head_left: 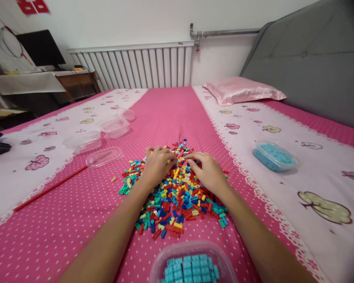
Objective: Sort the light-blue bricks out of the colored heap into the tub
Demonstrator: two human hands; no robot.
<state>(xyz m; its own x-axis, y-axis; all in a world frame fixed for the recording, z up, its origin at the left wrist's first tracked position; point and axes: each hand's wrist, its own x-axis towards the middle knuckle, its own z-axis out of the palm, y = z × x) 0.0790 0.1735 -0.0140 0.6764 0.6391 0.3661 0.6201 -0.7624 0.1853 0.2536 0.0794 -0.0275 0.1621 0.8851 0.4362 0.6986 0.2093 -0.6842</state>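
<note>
A heap of small toy building bricks (177,192) in red, yellow, blue, green and light blue lies on the bedspread. My left hand (157,167) rests over the heap's upper left, thumb and forefinger pinched close together; a tiny bluish bit shows at their tips, too small to name. From the other side, my right hand (208,171) reaches in, its forefinger stretched out and its thumb a little apart, with no brick visible between them. Close to me stands a clear plastic tub (165,251) holding light blue bricks (191,269) joined in rows.
Another clear tub with light blue bricks (275,155) sits on the right. Clear containers (115,125) and a lid (104,157) lie at left, beside a thin red stick (51,188). A pink pillow (242,89) and grey headboard (312,59) are farther off.
</note>
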